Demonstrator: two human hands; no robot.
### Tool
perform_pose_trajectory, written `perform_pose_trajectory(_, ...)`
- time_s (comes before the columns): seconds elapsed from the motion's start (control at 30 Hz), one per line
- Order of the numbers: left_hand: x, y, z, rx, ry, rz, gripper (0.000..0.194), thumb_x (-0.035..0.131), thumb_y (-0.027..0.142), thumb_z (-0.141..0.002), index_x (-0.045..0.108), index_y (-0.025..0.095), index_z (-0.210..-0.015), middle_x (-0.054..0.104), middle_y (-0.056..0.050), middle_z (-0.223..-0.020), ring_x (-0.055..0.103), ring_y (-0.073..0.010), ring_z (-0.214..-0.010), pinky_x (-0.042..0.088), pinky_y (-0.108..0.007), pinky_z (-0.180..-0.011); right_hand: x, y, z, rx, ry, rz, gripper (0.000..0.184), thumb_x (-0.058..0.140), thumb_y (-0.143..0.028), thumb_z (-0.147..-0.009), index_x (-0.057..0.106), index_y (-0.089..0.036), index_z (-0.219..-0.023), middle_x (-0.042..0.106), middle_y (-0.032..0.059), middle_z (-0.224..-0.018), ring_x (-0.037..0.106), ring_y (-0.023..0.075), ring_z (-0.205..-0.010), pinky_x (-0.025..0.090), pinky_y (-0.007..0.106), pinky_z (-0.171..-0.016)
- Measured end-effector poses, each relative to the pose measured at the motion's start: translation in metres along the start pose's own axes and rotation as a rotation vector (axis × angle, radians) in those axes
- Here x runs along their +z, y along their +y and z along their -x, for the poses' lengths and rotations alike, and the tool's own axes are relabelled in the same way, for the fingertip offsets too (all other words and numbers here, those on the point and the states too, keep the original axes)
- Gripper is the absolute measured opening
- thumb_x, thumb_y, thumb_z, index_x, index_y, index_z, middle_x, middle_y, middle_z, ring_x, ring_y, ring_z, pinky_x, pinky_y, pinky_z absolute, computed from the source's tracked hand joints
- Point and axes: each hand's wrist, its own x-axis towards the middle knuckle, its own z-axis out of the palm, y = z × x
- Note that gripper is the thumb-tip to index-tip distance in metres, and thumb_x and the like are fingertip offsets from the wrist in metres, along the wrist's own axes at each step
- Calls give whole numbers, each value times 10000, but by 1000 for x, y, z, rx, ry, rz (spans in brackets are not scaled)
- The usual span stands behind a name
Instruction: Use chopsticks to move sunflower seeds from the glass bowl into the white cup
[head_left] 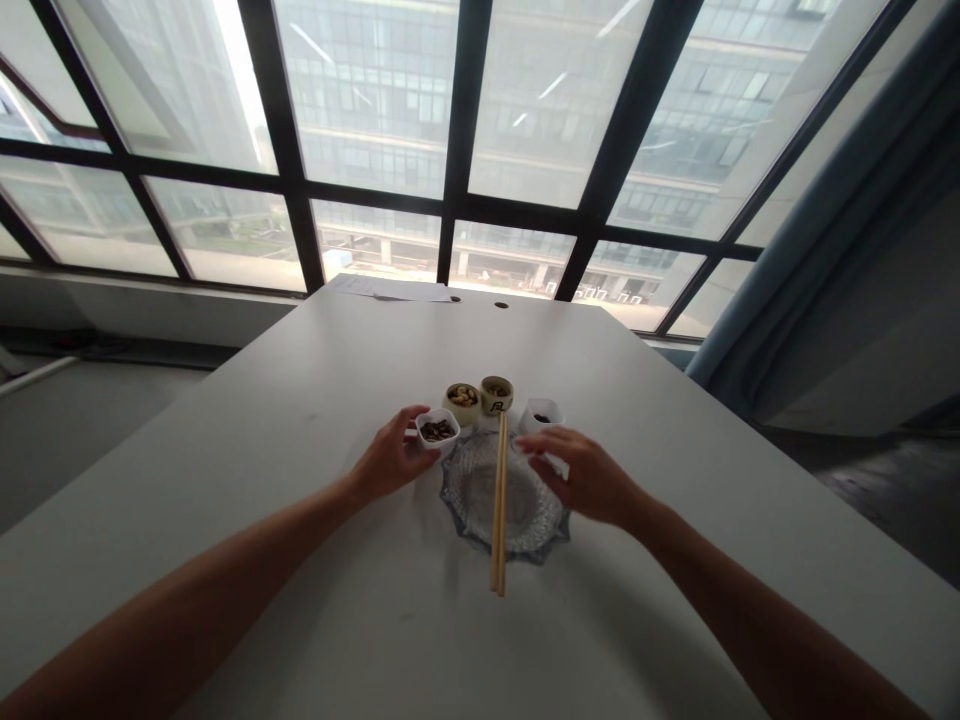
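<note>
My left hand [386, 458] grips a small white square bowl [438, 448] from its left side, thumb at the front and fingers behind. Dark seeds [437, 430] lie inside that bowl. Over the right part of a clear scalloped glass plate [455, 512] is my right hand [589, 475], thumb and fingers apart, with nothing visible between them. A pair of wooden chopsticks [498, 520] rests lengthwise across the plate, just left of my right fingertips. Behind my right hand stands a second white bowl [553, 410] with a little dark content, partly hidden by the hand.
Beyond the plate stand a cream cup [460, 412] of nuts or similar pieces and another cream cup [496, 390] with a dark mark. Papers [394, 289] lie at the far edge of the white table [360, 350]. Windows rise behind; a blue-grey curtain [810, 220] hangs right.
</note>
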Motion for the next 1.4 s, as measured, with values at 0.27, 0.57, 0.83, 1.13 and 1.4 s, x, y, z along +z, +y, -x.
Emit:
perform_pose_trajectory(0.27,-1,-1,0,-3,-16,-20,574,706,383,-765,511,180,-1265,684,-101,-1067,694,-211,-941,619,-378,-812,16,102,-19,357,95,-49,697,713,-443,-820,528,-127,-1413,552,206,-1425,558,323,-1288,458,508,-1076)
perform_pose_trajectory(0.57,-2,4,-1,-10,-4,-21,535,710,370,-755,534,196,-1229,710,-94,-1049,718,-223,-921,625,-376,-788,0,170,-3,527,55,-76,569,677,-337,-805,611,-131,-1331,617,155,-1367,628,279,-1195,477,394,-1056)
perform_pose_trajectory(0.83,-2,1,-1,-30,-8,-14,537,700,408,-763,529,200,-1228,727,-99,-1027,749,-222,-819,634,-368,-738,-50,263,47,881,128,-18,663,580,-193,-779,517,-55,-1424,568,181,-1426,546,303,-1293,382,378,-1113)
perform_pose_trajectory(1.13,0,-1,-2,-19,-12,-6,528,714,393,-770,536,212,-1233,735,-98,-1057,752,-225,-842,637,-352,-735,-65,245,9,745,221,64,623,620,-264,-839,518,-85,-1427,420,197,-1545,378,311,-1442,260,417,-1207)
perform_pose_trajectory(1.4,-3,1,1,-68,-23,-26,537,689,394,-768,511,206,-1239,714,-98,-1104,734,-239,-948,635,-372,-794,25,119,-125,250,-207,-112,698,728,-554,-806,597,-180,-1380,535,152,-1466,500,309,-1356,392,438,-1140)
